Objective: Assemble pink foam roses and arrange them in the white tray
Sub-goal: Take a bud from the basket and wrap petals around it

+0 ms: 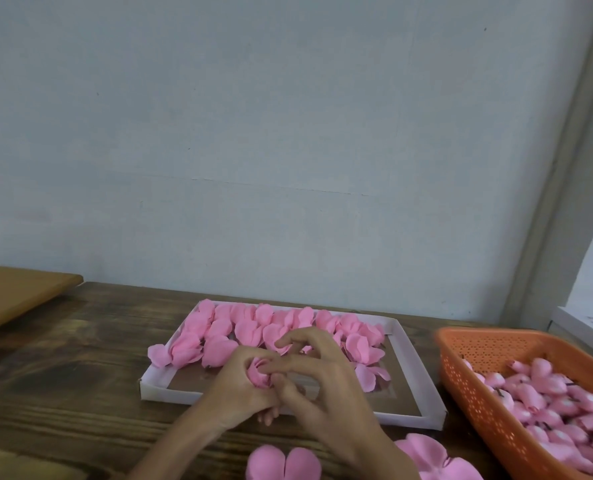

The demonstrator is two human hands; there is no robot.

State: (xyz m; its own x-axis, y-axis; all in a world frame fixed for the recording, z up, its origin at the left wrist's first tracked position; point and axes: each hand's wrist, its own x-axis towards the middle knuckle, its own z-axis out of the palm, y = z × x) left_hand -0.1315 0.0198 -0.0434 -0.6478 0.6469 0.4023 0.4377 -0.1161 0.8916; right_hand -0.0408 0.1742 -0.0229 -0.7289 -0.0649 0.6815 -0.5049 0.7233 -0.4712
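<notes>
Work surface is a dark, heavily grained wooden table (63,375) set against a plain pale blue-grey wall (288,133). A lighter brown board (11,296) lies at the far left, and a grey frame upright (565,168) rises at the right. The white tray (409,368) sits at centre with its long axis running left to right, roughly parallel to the wall and slightly skewed. The finished roses (253,327) fill its far part in rows, with one petal overhanging the left rim, and the brown floor of the near part is exposed. An orange perforated basket (468,368) stands just right of the tray and holds pink buds (547,403), some with dark stems showing. Loose petal pieces (284,462) lie flat on the table at the near edge. The pink foam rose (258,374) being worked on is held above the near part of the tray — between both hands. The left hand (239,393) has its fingers curled round the rose. The right hand (322,379) pinches it between forefinger and thumb, with the remaining fingers arched clear. The rose's petals face upward — its base is hidden in the hands, so its long axis cannot be determined.
</notes>
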